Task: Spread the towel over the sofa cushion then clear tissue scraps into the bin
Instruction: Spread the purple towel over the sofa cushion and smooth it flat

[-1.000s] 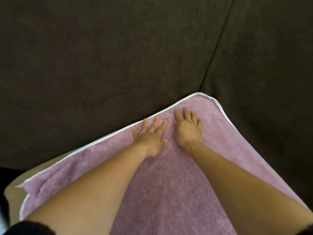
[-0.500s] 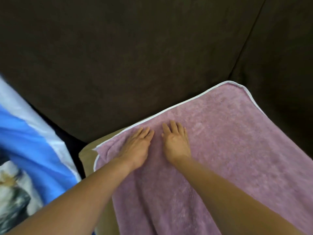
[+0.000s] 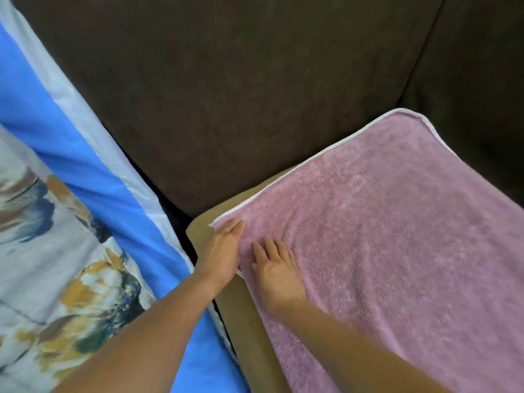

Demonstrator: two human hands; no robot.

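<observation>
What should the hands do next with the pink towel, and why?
Probably tug the towel corner leftward with the left hand. A tan strip of cushion shows uncovered beside the towel's left edge, and the right hand lies flat on the towel nearby.

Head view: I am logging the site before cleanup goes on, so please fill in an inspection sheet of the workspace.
Surface: tan sofa cushion, a strip bare along its left edge.
Job's things: pink towel with white trim, lying flat over the cushion; tissue scraps and bin, nothing seen.
Clutter: blue and floral printed fabric left of the cushion.
Grippers: left hand flat on the towel's near-left corner; right hand flat on the towel beside it.
Cables: nothing seen.
Surroundings: dark brown sofa back behind.
</observation>
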